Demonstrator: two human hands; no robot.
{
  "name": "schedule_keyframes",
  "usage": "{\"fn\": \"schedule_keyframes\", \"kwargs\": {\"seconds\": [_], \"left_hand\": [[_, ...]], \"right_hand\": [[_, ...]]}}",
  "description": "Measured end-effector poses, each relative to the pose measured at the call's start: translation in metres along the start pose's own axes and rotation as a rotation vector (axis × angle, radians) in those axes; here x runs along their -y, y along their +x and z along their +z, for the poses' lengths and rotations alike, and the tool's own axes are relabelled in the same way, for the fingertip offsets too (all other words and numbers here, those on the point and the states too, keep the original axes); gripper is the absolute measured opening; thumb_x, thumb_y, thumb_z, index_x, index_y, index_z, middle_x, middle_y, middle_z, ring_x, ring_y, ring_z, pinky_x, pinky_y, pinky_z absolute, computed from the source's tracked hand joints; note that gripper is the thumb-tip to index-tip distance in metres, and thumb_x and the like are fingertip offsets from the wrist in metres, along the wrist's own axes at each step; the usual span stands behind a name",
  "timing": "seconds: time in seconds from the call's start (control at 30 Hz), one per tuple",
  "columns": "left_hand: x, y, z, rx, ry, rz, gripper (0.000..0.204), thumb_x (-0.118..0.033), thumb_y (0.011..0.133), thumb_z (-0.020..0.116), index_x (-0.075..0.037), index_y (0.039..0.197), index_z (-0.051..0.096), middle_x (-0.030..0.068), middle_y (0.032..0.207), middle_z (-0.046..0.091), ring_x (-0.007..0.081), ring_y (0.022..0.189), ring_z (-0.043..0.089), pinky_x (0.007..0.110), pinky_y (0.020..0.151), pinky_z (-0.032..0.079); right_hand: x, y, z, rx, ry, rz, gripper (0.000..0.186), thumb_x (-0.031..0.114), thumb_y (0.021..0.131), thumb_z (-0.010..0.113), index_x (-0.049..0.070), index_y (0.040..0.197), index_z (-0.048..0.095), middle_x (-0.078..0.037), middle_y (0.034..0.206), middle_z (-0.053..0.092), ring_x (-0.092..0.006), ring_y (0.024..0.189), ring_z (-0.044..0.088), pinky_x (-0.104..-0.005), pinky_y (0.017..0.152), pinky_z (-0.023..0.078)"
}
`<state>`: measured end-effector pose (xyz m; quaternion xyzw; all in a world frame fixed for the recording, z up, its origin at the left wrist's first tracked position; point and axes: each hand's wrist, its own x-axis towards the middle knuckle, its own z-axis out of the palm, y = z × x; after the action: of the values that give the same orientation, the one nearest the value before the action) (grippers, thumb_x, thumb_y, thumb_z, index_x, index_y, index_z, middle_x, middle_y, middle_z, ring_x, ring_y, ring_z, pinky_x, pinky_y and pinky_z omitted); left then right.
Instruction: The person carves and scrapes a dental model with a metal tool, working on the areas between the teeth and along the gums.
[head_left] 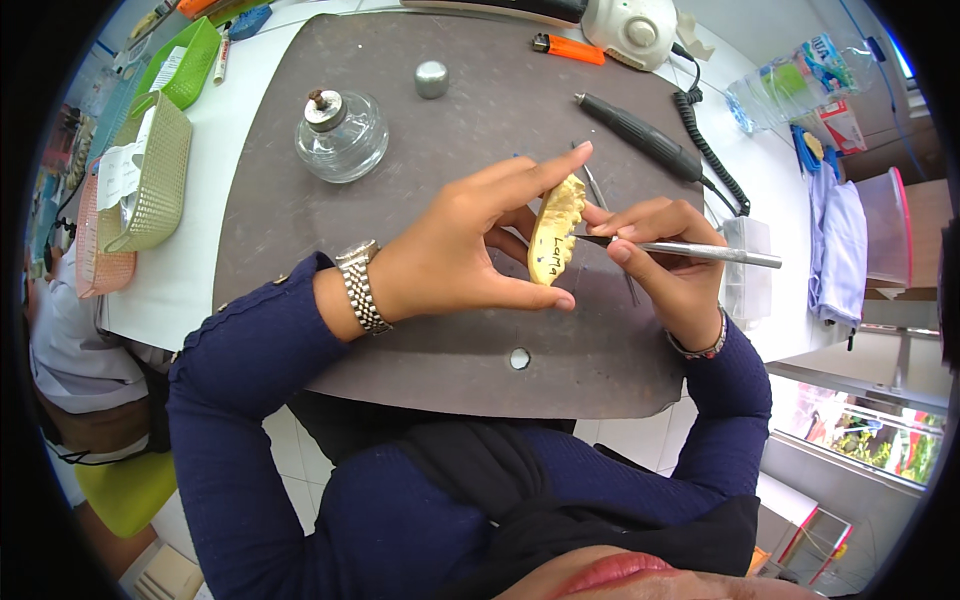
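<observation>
A yellow plaster dental cast [551, 250] is tilted on its side above the grey mat, its row of teeth facing right and dark handwriting on its base. My left hand [455, 235] grips it between thumb and fingers. In my right hand [665, 250] is a slim silver-handled carving knife [705, 252], held like a pen. Its dark pointed tip is at the toothed edge of the cast; whether it touches cannot be made out. Beneath my right hand, a thin metal instrument [596, 187] lies on the mat, partly hidden.
A glass spirit lamp [342, 137] and its silver cap [431, 79] stand at the back left. Further back lie an orange lighter [568, 49] and a black corded handpiece [640, 135]. Baskets [160, 180] line the left; a plastic bottle [800, 85] lies right. The mat [450, 375] has a hole.
</observation>
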<state>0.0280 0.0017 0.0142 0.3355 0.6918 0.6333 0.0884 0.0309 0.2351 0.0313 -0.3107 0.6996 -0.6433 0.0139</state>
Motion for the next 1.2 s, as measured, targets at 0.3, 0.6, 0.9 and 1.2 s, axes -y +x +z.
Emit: {"fn": "schedule_keyframes", "kwargs": {"seconds": [0.3,0.6,0.9,1.2], "left_hand": [[-0.005,0.001,-0.002,0.045,0.057,-0.017,0.095,-0.01,0.068,0.086,-0.008,0.147,0.032,0.0061,0.113,0.047,0.0155,0.1,0.063,0.028,0.083,0.056],[-0.002,0.002,-0.001,0.02,0.083,-0.002,0.094,-0.011,0.067,0.086,-0.009,0.146,0.035,0.0055,0.108,0.046,0.0132,0.093,0.064,0.027,0.08,0.056],[0.0,0.002,0.003,-0.056,0.087,0.057,0.089,-0.012,0.066,0.085,-0.015,0.143,0.041,0.0081,0.105,0.053,0.0134,0.078,0.064,0.029,0.075,0.06],[0.001,0.002,0.004,-0.057,0.08,0.036,0.09,-0.012,0.065,0.086,-0.015,0.143,0.041,0.008,0.105,0.054,0.0127,0.076,0.064,0.029,0.075,0.06]], "right_hand": [[-0.002,-0.004,0.004,-0.082,0.049,-0.023,0.012,-0.007,0.084,0.067,-0.001,0.089,0.058,-0.015,0.094,0.065,-0.0204,0.092,0.067,-0.0401,0.091,0.055],[-0.005,-0.005,0.008,-0.09,-0.042,-0.047,0.012,-0.006,0.083,0.068,-0.002,0.088,0.058,-0.015,0.093,0.066,-0.0221,0.092,0.068,-0.036,0.085,0.056],[-0.003,-0.006,0.011,-0.138,-0.017,-0.021,0.012,-0.006,0.082,0.07,-0.002,0.088,0.06,-0.015,0.091,0.068,-0.0229,0.093,0.069,-0.0322,0.081,0.055],[-0.002,-0.004,0.009,-0.104,-0.049,-0.043,0.011,-0.004,0.083,0.069,-0.002,0.089,0.06,-0.015,0.093,0.068,-0.0248,0.097,0.068,-0.032,0.082,0.055]]}}
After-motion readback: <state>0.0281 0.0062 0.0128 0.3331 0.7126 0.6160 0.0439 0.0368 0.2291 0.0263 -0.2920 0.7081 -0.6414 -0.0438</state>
